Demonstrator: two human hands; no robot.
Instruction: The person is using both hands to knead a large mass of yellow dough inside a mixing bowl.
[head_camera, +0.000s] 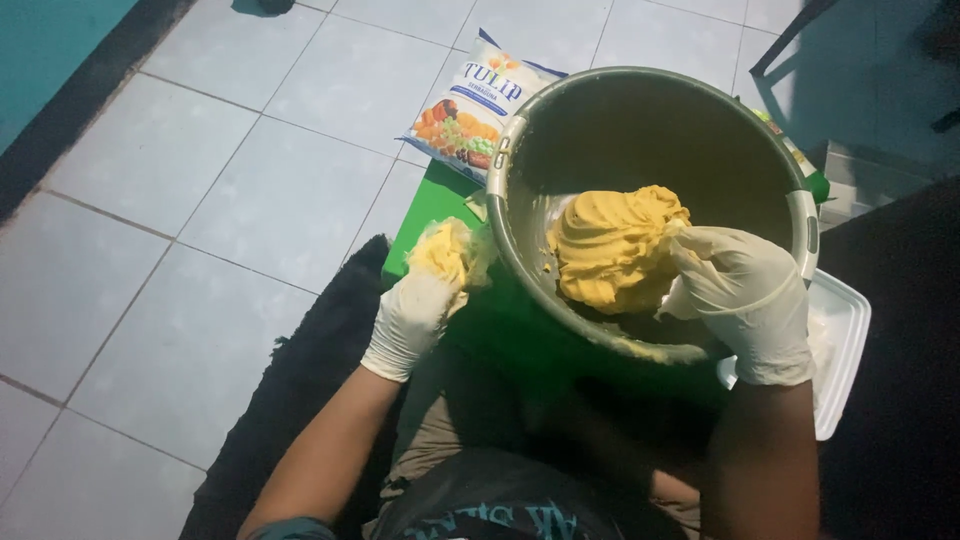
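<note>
Resting inside large metal bowl (640, 120): big yellow dough mass (612, 245), gripped at its right side by gloved right hand (745, 295), fingers curled into it. Smaller dough lump (445, 250) held just outside bowl rim by gloved left hand (415, 310), fingers closed around it. Bowl set on green board (425, 215); printed food packet (468, 105) seen on tiled floor (200, 200) behind; white foam tray (840, 340) noted at right.
</note>
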